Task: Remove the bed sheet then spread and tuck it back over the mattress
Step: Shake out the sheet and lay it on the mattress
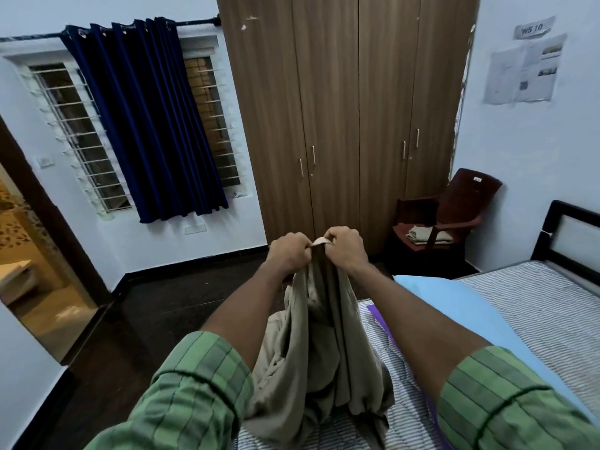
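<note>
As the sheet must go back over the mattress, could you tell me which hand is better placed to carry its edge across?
Probably the right hand: both hands pinch the sheet, but the mattress lies on its side.

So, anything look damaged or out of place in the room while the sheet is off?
Yes. The wardrobe has chipped laminate near the top of its left door and a ragged, peeling right edge. The curtain hangs bunched over the middle of the window. Both hands hold the sheet over the bare striped mattress.

Wooden wardrobe between a navy-curtained window and a brown chair.
</note>
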`<state>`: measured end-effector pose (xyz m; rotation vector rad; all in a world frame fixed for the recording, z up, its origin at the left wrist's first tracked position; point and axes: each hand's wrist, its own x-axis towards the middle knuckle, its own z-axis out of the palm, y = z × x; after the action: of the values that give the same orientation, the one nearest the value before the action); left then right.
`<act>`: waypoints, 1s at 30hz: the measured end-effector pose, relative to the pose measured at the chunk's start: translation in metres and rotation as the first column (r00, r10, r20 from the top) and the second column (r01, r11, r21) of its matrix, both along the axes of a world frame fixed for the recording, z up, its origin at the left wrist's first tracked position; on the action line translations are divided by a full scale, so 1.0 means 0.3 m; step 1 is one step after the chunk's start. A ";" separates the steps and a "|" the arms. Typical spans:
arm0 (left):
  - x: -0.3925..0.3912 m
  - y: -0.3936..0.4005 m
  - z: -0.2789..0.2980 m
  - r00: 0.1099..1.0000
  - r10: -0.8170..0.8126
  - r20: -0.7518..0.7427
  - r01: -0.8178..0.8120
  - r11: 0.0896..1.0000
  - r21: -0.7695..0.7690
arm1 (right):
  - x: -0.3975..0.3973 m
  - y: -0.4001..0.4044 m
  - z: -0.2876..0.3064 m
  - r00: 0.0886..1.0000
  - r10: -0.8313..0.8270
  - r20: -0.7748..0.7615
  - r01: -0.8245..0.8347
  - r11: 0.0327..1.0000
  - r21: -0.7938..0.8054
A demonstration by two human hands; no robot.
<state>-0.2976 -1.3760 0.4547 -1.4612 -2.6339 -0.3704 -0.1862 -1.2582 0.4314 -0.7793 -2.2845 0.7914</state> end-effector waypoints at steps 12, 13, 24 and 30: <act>-0.145 -0.102 0.090 0.927 0.334 -0.171 -0.296 0.931 0.215 | 0.138 0.092 -0.171 0.918 -0.311 0.247 0.324 0.946 -0.013; -0.146 -0.109 0.078 0.917 0.376 -0.133 -0.354 0.920 0.167 | 0.134 0.089 -0.157 0.946 -0.272 0.178 0.292 0.952 -0.095; -0.016 0.021 0.013 0.987 -0.134 0.090 0.145 0.982 -0.121 | 0.001 0.001 -0.034 0.996 0.020 0.091 -0.029 0.994 0.101; -0.101 -0.048 0.015 0.991 -0.020 -0.133 0.011 0.998 -0.067 | 0.032 0.047 -0.078 0.946 0.109 0.305 -0.154 0.980 0.126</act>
<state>-0.3278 -1.3903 0.4592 -1.4708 -2.5531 -0.1811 -0.1766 -1.2443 0.4080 -0.7226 -2.6534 0.5836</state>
